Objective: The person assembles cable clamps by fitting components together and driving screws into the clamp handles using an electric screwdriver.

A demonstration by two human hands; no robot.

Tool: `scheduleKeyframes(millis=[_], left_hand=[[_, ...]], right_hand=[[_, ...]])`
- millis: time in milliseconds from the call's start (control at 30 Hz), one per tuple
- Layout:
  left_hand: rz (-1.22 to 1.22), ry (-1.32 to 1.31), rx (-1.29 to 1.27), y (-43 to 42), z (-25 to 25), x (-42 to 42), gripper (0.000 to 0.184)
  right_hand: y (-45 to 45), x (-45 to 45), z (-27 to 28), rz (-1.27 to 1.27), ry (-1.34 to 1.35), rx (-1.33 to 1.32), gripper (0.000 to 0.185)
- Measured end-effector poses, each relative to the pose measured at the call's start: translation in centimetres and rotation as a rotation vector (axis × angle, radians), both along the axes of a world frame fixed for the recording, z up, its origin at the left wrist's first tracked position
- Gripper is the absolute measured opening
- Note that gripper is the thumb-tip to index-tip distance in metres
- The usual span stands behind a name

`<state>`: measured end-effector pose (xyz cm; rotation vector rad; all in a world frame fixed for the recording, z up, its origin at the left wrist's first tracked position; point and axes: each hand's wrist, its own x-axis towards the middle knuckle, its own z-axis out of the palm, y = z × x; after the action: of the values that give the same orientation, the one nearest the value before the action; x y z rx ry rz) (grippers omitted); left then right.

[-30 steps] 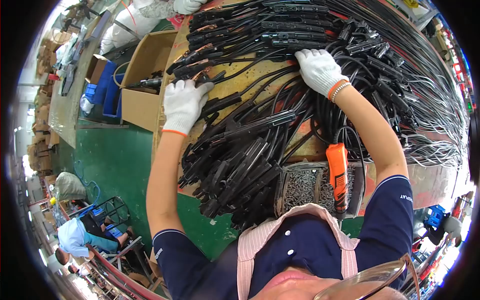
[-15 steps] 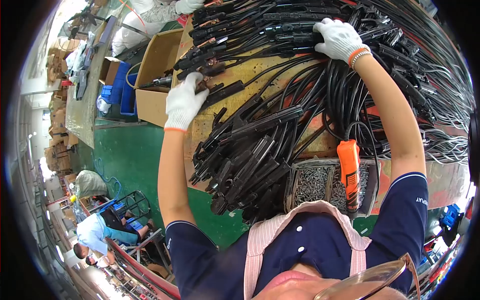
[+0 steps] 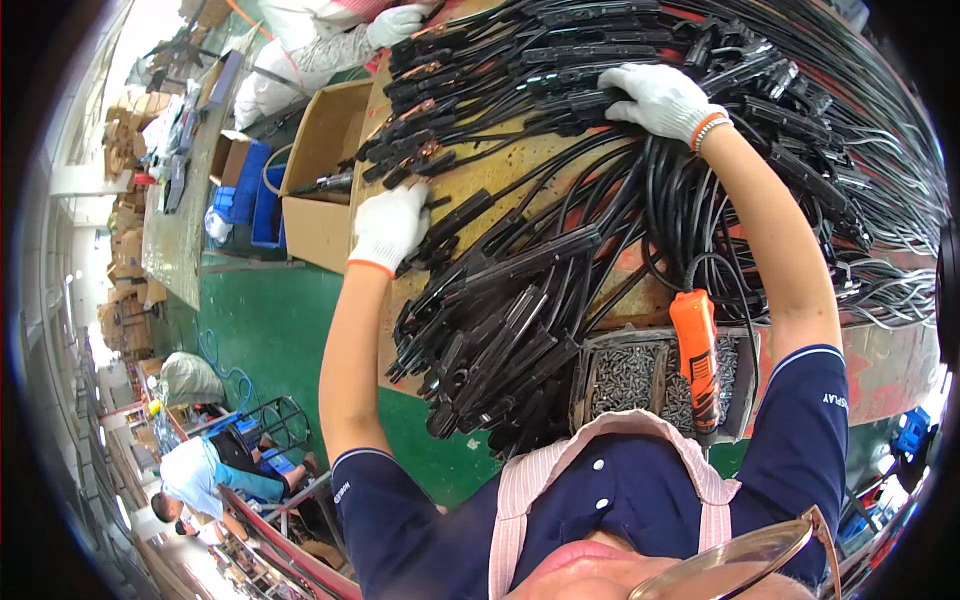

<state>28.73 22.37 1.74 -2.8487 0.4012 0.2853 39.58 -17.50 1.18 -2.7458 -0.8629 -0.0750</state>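
Fingers [image 3: 408, 193]: L hand [image 3: 388, 225], R hand [image 3: 668, 101] at blk handles [image 3: 585, 77], grips unclear; 1 orange tool [image 3: 695, 345].

White knit gloves with orange cuffs cover the left hand [image 3: 392, 222], towards ten o'clock, and right hand [image 3: 662, 98], whose wrist has a beaded bracelet [image 3: 711, 128]. Towards six o'clock, a pink striped apron [image 3: 514, 520] overlies a navy shirt [image 3: 560, 487] with white buttons [image 3: 600, 484], pale-edged short sleeves [image 3: 800, 410] and white sleeve lettering [image 3: 834, 400].
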Motion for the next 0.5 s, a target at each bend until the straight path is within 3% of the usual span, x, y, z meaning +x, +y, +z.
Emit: scheduleKeyframes(millis=[167,267,333,433,467,500], left_hand=[[-0.070,-0.069,0.102,3.0,2.6,-0.3,0.017],[-0.070,-0.146,0.053,6.5,3.2,-2.7,0.030],[-0.174,-0.173,-0.131,5.6,2.8,-3.8,0.039],[-0.293,-0.215,-0.157,4.6,-0.8,-2.5,0.057],[-0.192,-0.091,-0.085,3.7,-1.0,-1.6,0.049],[-0.313,-0.111,-0.062,5.4,-3.1,-0.4,0.040]], right_hand=[[0.0,0.2,0.1,0.064,0.037,0.021,0.042],[0.4,0.1,0.8,0.073,0.095,-0.020,0.043],[1.5,-0.6,2.2,0.069,0.200,-0.083,0.048],[1.3,-1.5,2.7,0.068,0.189,-0.023,0.047],[1.2,-1.2,2.1,0.067,0.175,-0.003,0.047],[0.9,-1.3,1.5,0.059,0.119,0.013,0.046]])
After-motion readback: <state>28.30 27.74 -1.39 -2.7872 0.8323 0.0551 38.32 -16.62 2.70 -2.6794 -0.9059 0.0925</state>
